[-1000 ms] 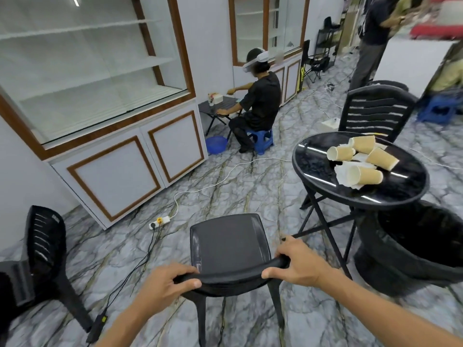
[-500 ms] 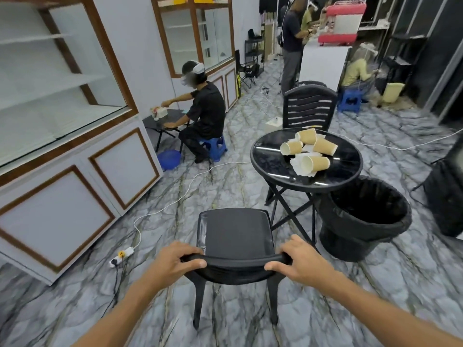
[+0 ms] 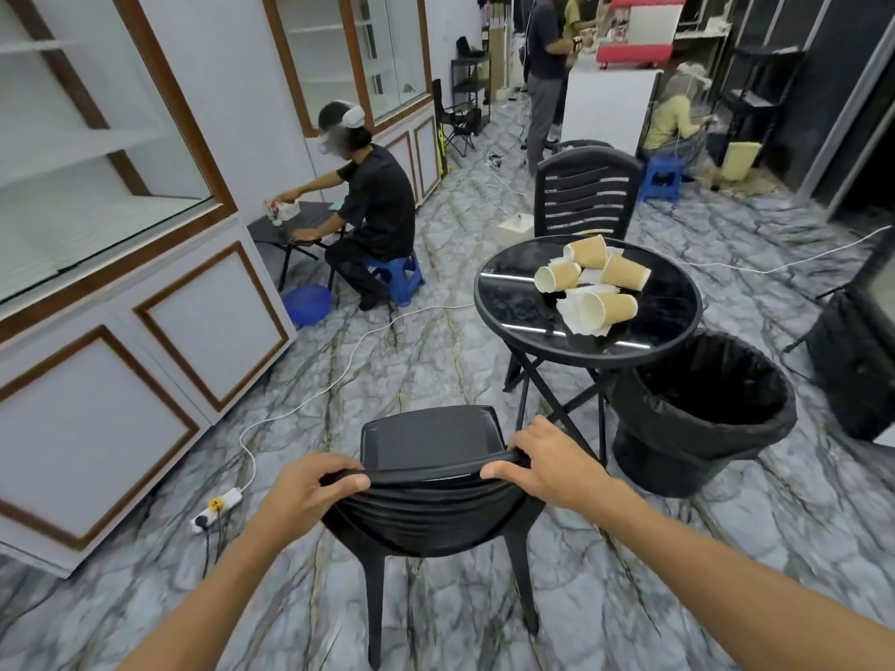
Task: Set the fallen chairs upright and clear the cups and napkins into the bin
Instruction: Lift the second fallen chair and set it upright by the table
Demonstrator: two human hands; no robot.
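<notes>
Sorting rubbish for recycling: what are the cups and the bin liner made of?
The cups look like tan ripple-wall paper with white insides. The bin liner looks like thin black plastic film, crinkled and glossy over the rim.

Near chair [image 3: 431,481]: front legs hidden under seat. Napkins [image 3: 574,309] mostly covered by cups [image 3: 608,307]. Bin [image 3: 702,414] interior too dark to read. Both forearms cut by bottom edge.
</notes>
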